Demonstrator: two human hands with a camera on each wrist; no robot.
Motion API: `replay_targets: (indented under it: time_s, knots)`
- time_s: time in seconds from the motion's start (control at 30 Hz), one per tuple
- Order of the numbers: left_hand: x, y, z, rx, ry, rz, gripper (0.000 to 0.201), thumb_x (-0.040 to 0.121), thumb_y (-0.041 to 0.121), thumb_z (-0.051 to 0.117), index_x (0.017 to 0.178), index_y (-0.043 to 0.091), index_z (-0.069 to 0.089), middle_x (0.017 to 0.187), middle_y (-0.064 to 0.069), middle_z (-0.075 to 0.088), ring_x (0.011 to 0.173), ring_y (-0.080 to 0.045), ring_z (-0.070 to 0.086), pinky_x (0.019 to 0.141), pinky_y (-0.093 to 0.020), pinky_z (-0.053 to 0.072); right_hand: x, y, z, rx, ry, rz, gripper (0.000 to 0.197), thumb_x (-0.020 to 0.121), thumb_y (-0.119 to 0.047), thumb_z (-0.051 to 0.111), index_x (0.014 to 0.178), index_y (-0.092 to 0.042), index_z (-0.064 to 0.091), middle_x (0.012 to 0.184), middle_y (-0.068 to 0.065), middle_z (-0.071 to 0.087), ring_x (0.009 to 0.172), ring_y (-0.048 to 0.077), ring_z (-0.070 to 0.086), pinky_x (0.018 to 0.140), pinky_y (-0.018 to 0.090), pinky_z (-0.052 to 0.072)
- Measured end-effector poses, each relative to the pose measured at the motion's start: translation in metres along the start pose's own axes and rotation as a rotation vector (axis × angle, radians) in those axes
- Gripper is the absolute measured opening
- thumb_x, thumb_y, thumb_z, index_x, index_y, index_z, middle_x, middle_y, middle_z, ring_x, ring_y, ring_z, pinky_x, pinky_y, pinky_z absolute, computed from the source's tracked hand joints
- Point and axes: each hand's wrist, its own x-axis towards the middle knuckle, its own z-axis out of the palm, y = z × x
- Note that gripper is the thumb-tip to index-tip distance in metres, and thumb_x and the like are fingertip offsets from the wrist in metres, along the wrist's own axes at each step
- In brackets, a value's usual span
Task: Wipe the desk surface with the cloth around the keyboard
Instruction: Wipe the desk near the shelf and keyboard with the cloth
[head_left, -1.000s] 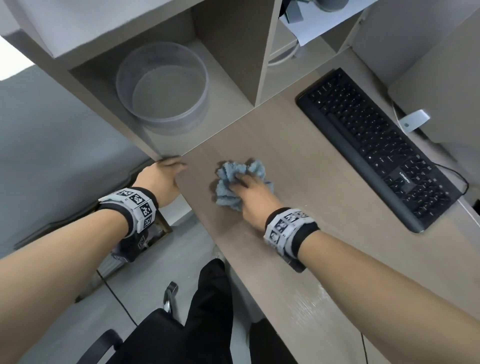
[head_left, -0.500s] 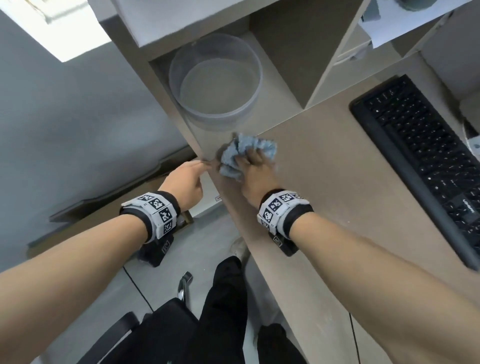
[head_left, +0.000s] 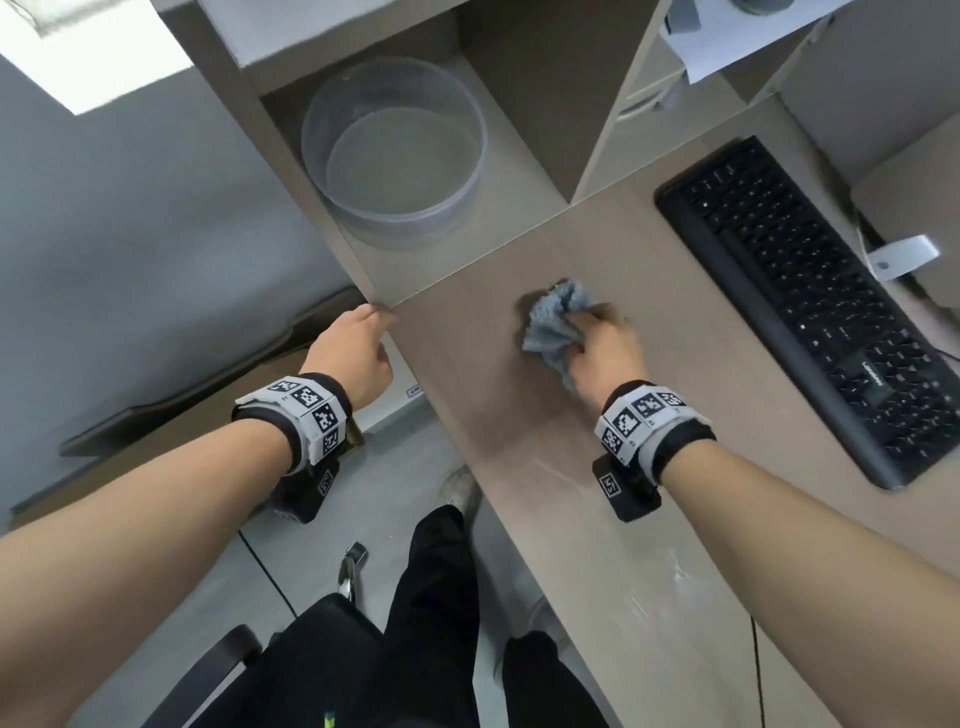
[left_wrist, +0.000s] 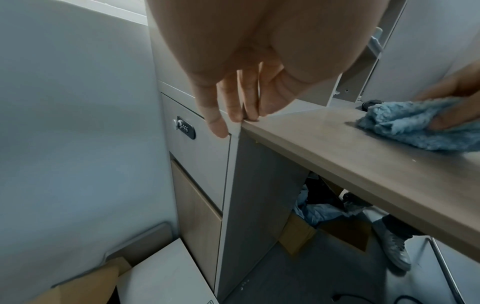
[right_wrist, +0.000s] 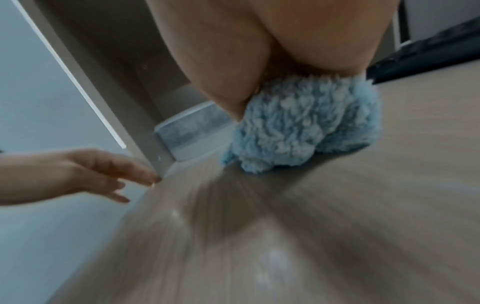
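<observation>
- Right hand (head_left: 602, 353): fingers curled over and gripping a crumpled light-blue fluffy cloth (head_left: 553, 325), pressing it down onto the wood-grain desk surface (head_left: 597, 545). The right wrist view confirms the cloth (right_wrist: 306, 127) bunched under the palm and in contact with the surface (right_wrist: 337, 205); that view is motion-blurred.
- Cloth position: on the bare part of the surface, between its left corner and the black computer keyboard (head_left: 826, 312), apart from both. It lies in front of the shelf unit's upright divider.
- Left hand (head_left: 356, 358): holds nothing. Fingers are nearly straight and relaxed, their tips resting on the left corner of the surface where it meets the shelf unit. The left wrist view shows the fingertips (left_wrist: 237, 115) touching that corner edge, with the cloth (left_wrist: 405, 123) off to the right under the other hand.
- Keyboard: lies flat at the right of the surface, set diagonally in the head view, untouched by either hand.
- Round translucent plastic container (head_left: 395, 150): stands in the left compartment of the shelf unit, behind the wiped area.
- Pale smears (head_left: 644, 597) are visible on the near part of the surface, below the right forearm.
- Below the surface: a white cabinet drawer with a combination lock (left_wrist: 185, 127), and a person's grey shoe (left_wrist: 394, 253) on the floor.
</observation>
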Motion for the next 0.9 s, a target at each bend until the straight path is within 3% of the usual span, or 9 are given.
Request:
replay_targets:
  time_s: [0.1, 0.23, 0.33, 0.4, 0.5, 0.57, 0.73, 0.83, 0.9]
  knots:
    - [-0.006, 0.004, 0.008, 0.001, 0.022, -0.011, 0.055, 0.079, 0.002, 0.046, 0.133, 0.01, 0.053, 0.142, -0.003, 0.048, 0.129, -0.028, 0.045, 0.102, -0.04, 0.044, -0.026, -0.022, 0.033, -0.032, -0.073, -0.091, 0.051, 0.086, -0.009, 0.058, 0.137, -0.016, 0.052, 0.142, 0.019, 0.039, 0.124, 0.042, 0.043, 0.106, 0.045, 0.04]
    - [-0.011, 0.01, 0.017, 0.04, -0.017, -0.034, 0.056, 0.078, 0.002, 0.049, 0.134, 0.006, 0.05, 0.144, -0.006, 0.041, 0.13, -0.032, 0.039, 0.102, -0.043, 0.043, -0.077, -0.073, 0.069, -0.036, -0.372, -0.348, 0.036, 0.09, -0.014, 0.055, 0.126, -0.017, 0.059, 0.132, 0.011, 0.044, 0.116, 0.032, 0.052, 0.096, 0.04, 0.045]
    - [-0.011, 0.015, 0.017, 0.067, -0.035, -0.051, 0.058, 0.076, 0.003, 0.05, 0.134, 0.005, 0.049, 0.144, -0.009, 0.04, 0.13, -0.034, 0.037, 0.104, -0.046, 0.041, -0.086, -0.069, 0.053, 0.116, -0.277, -0.369, 0.032, 0.088, -0.006, 0.053, 0.116, -0.012, 0.066, 0.118, 0.013, 0.055, 0.106, 0.031, 0.053, 0.088, 0.036, 0.043]
    - [-0.009, 0.017, 0.014, 0.071, -0.042, -0.057, 0.058, 0.076, 0.004, 0.048, 0.134, 0.006, 0.049, 0.144, -0.008, 0.04, 0.131, -0.034, 0.037, 0.103, -0.048, 0.041, -0.07, -0.042, 0.032, 0.131, -0.093, -0.25, 0.034, 0.087, -0.007, 0.053, 0.119, -0.011, 0.066, 0.118, 0.015, 0.057, 0.108, 0.031, 0.051, 0.089, 0.033, 0.039]
    - [-0.008, 0.017, 0.011, 0.079, -0.053, -0.048, 0.056, 0.079, 0.005, 0.047, 0.134, 0.009, 0.049, 0.145, -0.005, 0.042, 0.132, -0.031, 0.037, 0.104, -0.046, 0.041, -0.043, 0.009, 0.001, 0.039, 0.063, -0.024, 0.042, 0.083, -0.015, 0.051, 0.123, -0.006, 0.062, 0.125, 0.025, 0.055, 0.114, 0.044, 0.05, 0.097, 0.04, 0.04]
    - [-0.008, 0.015, 0.01, 0.092, -0.057, -0.034, 0.055, 0.079, 0.006, 0.047, 0.134, 0.01, 0.051, 0.144, -0.004, 0.044, 0.132, -0.03, 0.037, 0.105, -0.045, 0.041, -0.043, 0.022, -0.001, -0.047, 0.035, 0.048, 0.047, 0.084, -0.014, 0.056, 0.131, -0.01, 0.057, 0.136, 0.024, 0.047, 0.125, 0.047, 0.041, 0.106, 0.045, 0.035]
    - [-0.01, 0.022, 0.013, 0.098, -0.066, -0.043, 0.051, 0.079, 0.007, 0.047, 0.129, 0.005, 0.053, 0.142, -0.009, 0.045, 0.132, -0.033, 0.035, 0.103, -0.048, 0.041, -0.089, -0.02, 0.049, -0.12, -0.219, -0.299, 0.051, 0.084, -0.006, 0.055, 0.133, -0.022, 0.053, 0.146, 0.015, 0.035, 0.134, 0.038, 0.03, 0.109, 0.051, 0.036]
    - [-0.006, 0.032, 0.013, 0.074, -0.088, -0.118, 0.052, 0.079, 0.012, 0.047, 0.13, 0.008, 0.051, 0.143, -0.007, 0.041, 0.132, -0.033, 0.036, 0.104, -0.046, 0.04, -0.099, -0.028, 0.046, 0.043, -0.257, -0.338, 0.038, 0.085, -0.005, 0.056, 0.118, -0.019, 0.067, 0.131, 0.01, 0.05, 0.118, 0.03, 0.041, 0.106, 0.04, 0.036]
    - [-0.001, 0.038, 0.013, 0.051, -0.089, -0.136, 0.057, 0.075, 0.016, 0.046, 0.132, 0.012, 0.049, 0.144, -0.004, 0.04, 0.131, -0.033, 0.04, 0.106, -0.044, 0.04, -0.098, -0.016, 0.025, 0.216, -0.14, -0.202, 0.042, 0.085, 0.001, 0.053, 0.119, -0.018, 0.067, 0.124, 0.007, 0.053, 0.112, 0.023, 0.042, 0.099, 0.015, 0.031]
